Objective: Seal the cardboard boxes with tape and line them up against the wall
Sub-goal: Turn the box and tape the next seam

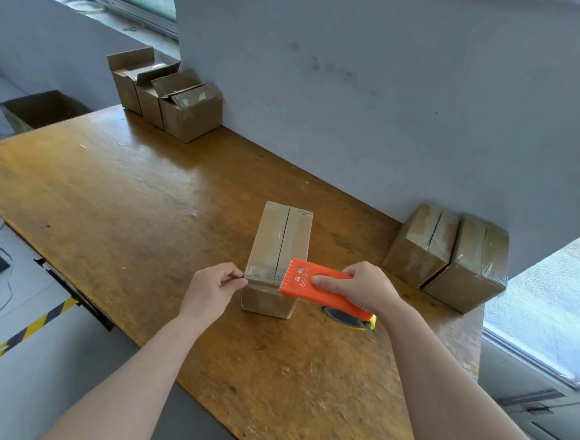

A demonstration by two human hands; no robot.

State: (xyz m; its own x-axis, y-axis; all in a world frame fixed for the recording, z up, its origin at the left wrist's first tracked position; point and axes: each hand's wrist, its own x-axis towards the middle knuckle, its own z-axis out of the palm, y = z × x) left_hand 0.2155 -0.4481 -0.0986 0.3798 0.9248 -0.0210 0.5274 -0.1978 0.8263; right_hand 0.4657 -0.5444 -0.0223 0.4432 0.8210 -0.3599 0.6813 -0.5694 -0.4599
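Observation:
A closed cardboard box [277,239] stands in the middle of the wooden table [128,201], with clear tape running along its top seam. My right hand [363,286] grips an orange tape dispenser [315,287] whose toothed edge rests on the box's near top edge. My left hand [215,286] pinches the end of the tape strip [260,274] at the box's near left corner. Two taped boxes [447,255] lean against the grey wall at the right. Three open boxes [166,97] stand in a row by the wall at the far left.
A larger open carton [42,109] sits beyond the table's far left edge. Yellow and black hazard tape [16,334] marks the floor at the left. A window [550,306] lies to the right of the table. The grey wall [359,87] runs along the table's back.

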